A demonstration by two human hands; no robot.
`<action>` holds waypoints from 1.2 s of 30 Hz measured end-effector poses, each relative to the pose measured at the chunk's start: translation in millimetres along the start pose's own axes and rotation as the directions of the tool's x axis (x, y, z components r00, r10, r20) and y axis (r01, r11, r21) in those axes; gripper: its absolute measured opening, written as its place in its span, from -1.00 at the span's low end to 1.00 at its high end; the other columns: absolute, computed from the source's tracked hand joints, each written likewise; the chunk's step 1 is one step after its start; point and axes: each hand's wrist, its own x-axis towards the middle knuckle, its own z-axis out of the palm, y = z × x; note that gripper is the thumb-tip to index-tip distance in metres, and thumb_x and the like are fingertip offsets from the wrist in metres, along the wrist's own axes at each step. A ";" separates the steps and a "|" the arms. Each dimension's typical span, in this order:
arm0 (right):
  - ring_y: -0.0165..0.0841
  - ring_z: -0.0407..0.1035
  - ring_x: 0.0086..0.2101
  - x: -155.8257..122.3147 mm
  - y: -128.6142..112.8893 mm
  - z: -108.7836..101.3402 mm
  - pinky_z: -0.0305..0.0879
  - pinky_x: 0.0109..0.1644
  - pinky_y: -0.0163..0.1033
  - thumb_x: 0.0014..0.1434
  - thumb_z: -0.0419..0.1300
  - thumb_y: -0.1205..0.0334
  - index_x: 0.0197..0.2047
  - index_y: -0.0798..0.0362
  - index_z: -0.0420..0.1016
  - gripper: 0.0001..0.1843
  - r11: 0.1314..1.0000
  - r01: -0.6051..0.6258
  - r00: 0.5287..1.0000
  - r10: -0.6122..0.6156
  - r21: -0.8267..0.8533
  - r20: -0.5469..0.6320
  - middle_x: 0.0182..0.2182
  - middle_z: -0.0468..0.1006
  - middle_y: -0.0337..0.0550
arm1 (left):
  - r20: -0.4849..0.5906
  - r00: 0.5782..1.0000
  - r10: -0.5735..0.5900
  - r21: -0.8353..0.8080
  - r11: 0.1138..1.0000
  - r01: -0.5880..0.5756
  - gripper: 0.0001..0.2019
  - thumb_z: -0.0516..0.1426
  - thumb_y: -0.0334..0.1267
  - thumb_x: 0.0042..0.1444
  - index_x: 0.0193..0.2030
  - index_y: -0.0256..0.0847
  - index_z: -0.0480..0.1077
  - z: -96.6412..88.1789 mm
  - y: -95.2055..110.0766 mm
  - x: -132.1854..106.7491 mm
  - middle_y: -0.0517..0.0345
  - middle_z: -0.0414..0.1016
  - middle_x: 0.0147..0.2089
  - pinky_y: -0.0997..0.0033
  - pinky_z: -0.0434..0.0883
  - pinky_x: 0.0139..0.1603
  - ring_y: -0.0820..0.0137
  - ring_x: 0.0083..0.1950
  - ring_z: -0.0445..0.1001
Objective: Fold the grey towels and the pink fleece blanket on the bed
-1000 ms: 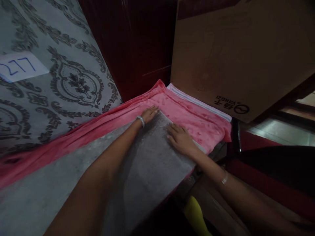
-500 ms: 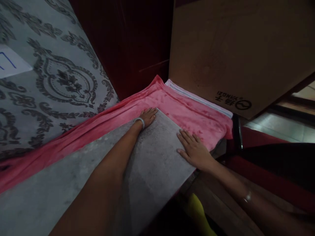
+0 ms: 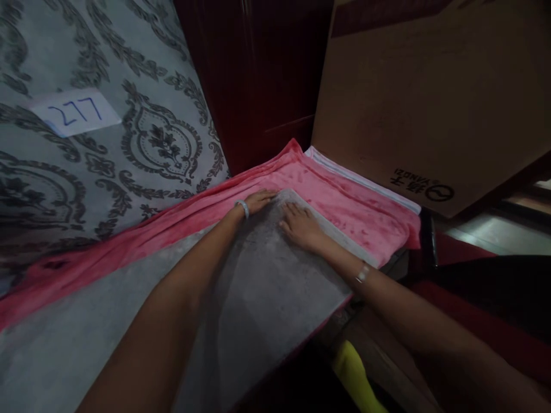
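Note:
A grey cloth (image 3: 258, 275) lies folded on top of a pink blanket (image 3: 344, 201). My left hand (image 3: 258, 201) rests flat on the grey cloth at its far corner, fingers stretched out, a pale bangle on the wrist. Close beside it my right hand (image 3: 299, 225) also presses flat on the grey cloth, fingers out toward the far corner, a bracelet on the wrist. Neither hand holds anything.
A patterned grey mattress (image 3: 107, 115) with a paper label reading 277 (image 3: 75, 112) leans at the left. A big cardboard box (image 3: 430, 97) stands at the back right, dark red wooden furniture (image 3: 258, 74) behind. A white folded edge (image 3: 365, 180) shows under the pink blanket. Something yellow (image 3: 355, 378) lies below.
My right hand has slid left and away along the grey cloth, from the right edge to beside my left hand. My left hand has stayed at the far corner.

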 end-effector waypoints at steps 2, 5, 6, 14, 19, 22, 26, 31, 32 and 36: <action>-0.08 -0.16 0.43 39.0 -11.8 6.2 -0.15 0.44 0.18 0.42 -0.14 0.09 0.50 0.27 -0.03 -0.31 0.999 -0.040 0.999 0.041 -0.011 0.033 0.46 -0.06 0.15 | 0.011 0.999 -0.050 0.042 0.998 0.050 -0.48 -0.12 -0.22 0.35 0.42 -0.07 0.22 13.2 -1.1 1.6 0.17 0.17 0.49 0.16 -0.05 0.54 0.37 0.52 0.04; -0.06 -0.21 0.43 58.2 -8.4 24.8 -0.22 0.44 0.27 0.43 -0.14 0.05 0.51 0.22 -0.05 -0.30 0.999 -0.037 0.998 0.039 -0.032 0.052 0.47 -0.08 0.11 | -0.003 0.994 -0.108 0.085 0.991 0.108 -0.46 -0.13 -0.21 0.36 0.46 -0.05 0.14 30.5 -3.9 3.0 0.15 0.06 0.53 -0.02 -0.06 0.53 0.25 0.56 -0.07; -0.06 -0.22 0.43 53.1 -3.3 30.5 -0.24 0.44 0.27 0.43 -0.15 0.02 0.51 0.20 -0.04 -0.29 0.999 -0.023 0.999 0.025 -0.041 0.046 0.47 -0.09 0.10 | -0.005 0.994 -0.113 0.092 0.989 0.113 -0.45 -0.14 -0.20 0.37 0.47 -0.03 0.12 33.7 -5.4 2.7 0.16 0.03 0.54 -0.05 -0.07 0.53 0.24 0.56 -0.10; -0.09 -0.20 0.43 -116.0 48.1 48.6 -0.13 0.42 0.23 0.44 -0.18 -0.08 0.52 0.12 -0.01 -0.28 0.992 0.016 0.999 -0.021 -0.127 -0.037 0.47 -0.09 0.06 | 0.001 0.994 -0.106 0.046 0.993 0.106 -0.45 -0.18 -0.16 0.38 0.49 0.05 0.09 35.4 -6.6 0.3 0.22 -0.02 0.55 -0.15 -0.11 0.51 0.21 0.57 -0.15; -0.13 -0.08 0.41 -191.9 59.3 53.9 -0.02 0.40 0.23 0.43 -0.19 -0.12 0.55 -0.03 -0.15 -0.26 0.993 -0.028 0.988 0.011 -0.114 -0.151 0.44 0.05 0.02 | 0.012 0.997 -0.075 -0.009 0.997 0.076 -0.46 -0.16 -0.17 0.36 0.44 -0.08 0.19 18.9 -4.0 0.3 0.16 0.10 0.51 0.04 -0.05 0.53 0.27 0.53 0.01; -0.12 -0.05 0.40 -163.1 41.1 33.7 0.02 0.39 0.22 0.43 -0.19 -0.11 0.54 -0.02 -0.09 -0.28 0.998 -0.021 0.993 0.014 -0.062 -0.115 0.44 0.07 0.04 | -0.031 0.999 -0.033 -0.037 0.999 0.032 -0.45 -0.23 -0.21 0.37 0.44 -0.17 0.19 3.1 -9.7 -10.9 0.16 0.16 0.49 0.29 -0.02 0.52 0.43 0.51 0.07; -0.14 -0.17 0.43 -56.3 -20.5 10.1 -0.10 0.44 0.13 0.44 -0.20 -0.03 0.51 0.18 -0.01 -0.28 0.999 0.044 0.999 -0.044 0.010 0.006 0.47 -0.05 0.09 | -0.066 0.997 0.043 -0.043 0.998 -0.046 -0.46 -0.16 -0.22 0.34 0.43 -0.11 0.21 -0.1 -20.3 -34.8 0.19 0.18 0.48 0.25 -0.05 0.53 0.43 0.50 0.08; -0.09 -0.15 0.42 51.9 -78.7 30.7 -0.13 0.43 0.19 0.42 -0.15 0.08 0.50 0.30 -0.04 -0.30 0.998 -0.055 0.997 0.055 -0.010 0.047 0.46 -0.04 0.17 | -0.024 0.994 -0.107 0.037 0.993 0.108 -0.44 -0.12 -0.20 0.33 0.46 -0.08 0.14 24.0 -27.7 -52.5 0.16 0.08 0.52 0.05 -0.05 0.53 0.26 0.55 -0.04; -0.08 -0.15 0.42 57.9 -80.0 37.6 -0.15 0.43 0.21 0.42 -0.15 0.07 0.50 0.30 -0.04 -0.29 0.998 -0.062 0.997 0.063 -0.021 0.033 0.46 -0.05 0.18 | -0.032 0.991 -0.130 0.050 0.990 0.132 -0.44 -0.12 -0.19 0.34 0.47 -0.07 0.13 28.2 -28.5 -53.8 0.16 0.07 0.53 0.01 -0.05 0.53 0.22 0.56 -0.07; -0.08 -0.22 0.43 24.8 -56.4 54.5 -0.20 0.44 0.19 0.44 -0.17 -0.04 0.50 0.26 -0.01 -0.26 0.996 -0.020 1.000 0.020 -0.085 0.002 0.47 -0.09 0.14 | -0.034 0.992 -0.125 0.060 0.990 0.127 -0.45 -0.16 -0.16 0.36 0.47 0.01 0.13 33.7 -29.5 -55.7 0.22 0.02 0.54 -0.05 -0.07 0.52 0.19 0.57 -0.12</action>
